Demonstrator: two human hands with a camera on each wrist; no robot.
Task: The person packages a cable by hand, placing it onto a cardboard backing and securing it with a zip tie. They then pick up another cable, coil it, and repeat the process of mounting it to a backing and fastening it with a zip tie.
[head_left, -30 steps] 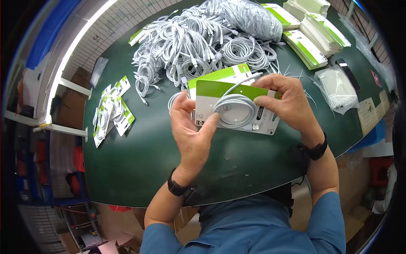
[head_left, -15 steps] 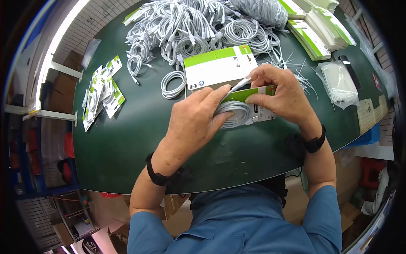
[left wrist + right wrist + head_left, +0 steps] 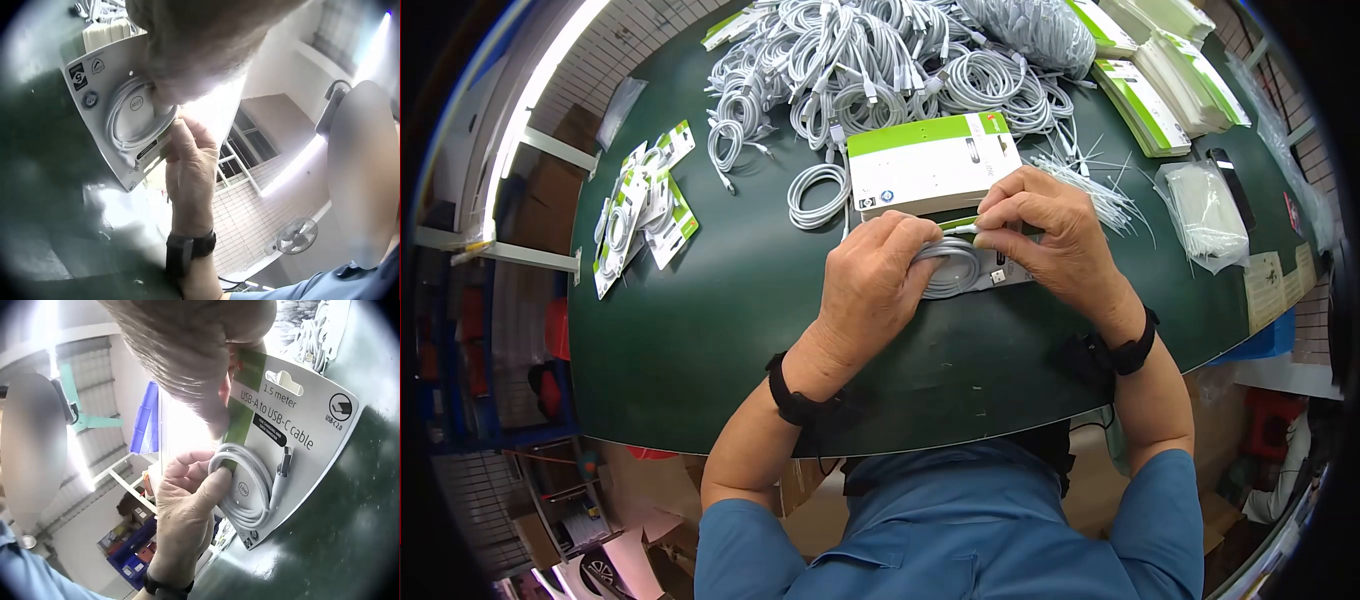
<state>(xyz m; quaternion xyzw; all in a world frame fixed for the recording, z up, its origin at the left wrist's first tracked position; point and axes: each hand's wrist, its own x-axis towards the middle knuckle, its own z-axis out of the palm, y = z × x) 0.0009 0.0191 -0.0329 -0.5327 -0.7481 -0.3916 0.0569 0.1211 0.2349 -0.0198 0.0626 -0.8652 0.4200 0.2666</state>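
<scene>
A white USB cable (image 3: 256,515) lies coiled against a green and white backing card (image 3: 294,425) printed "USB-A to USB-C cable". My left hand (image 3: 875,270) grips the card's left side together with the coil, its thumb over the loops. At the card's upper edge my right hand (image 3: 1055,230) pinches the cable's free end between thumb and fingers. The USB-A plug (image 3: 284,464) lies flat on the card's printed face. Just beyond both hands stands a stack of similar cards (image 3: 930,165).
Many coiled white cables (image 3: 830,60) are heaped at the back, with one single coil (image 3: 818,195) nearer. Finished carded cables (image 3: 640,205) lie at left. Loose white ties (image 3: 1100,195), a bag of ties (image 3: 1205,215), a dark phone-like object (image 3: 1232,185) and card stacks (image 3: 1145,105) occupy the right.
My left hand has moved from the card's lower left side to over the coil's upper left. The card has tilted flatter, and my right fingers have closed on the cable's free end.
</scene>
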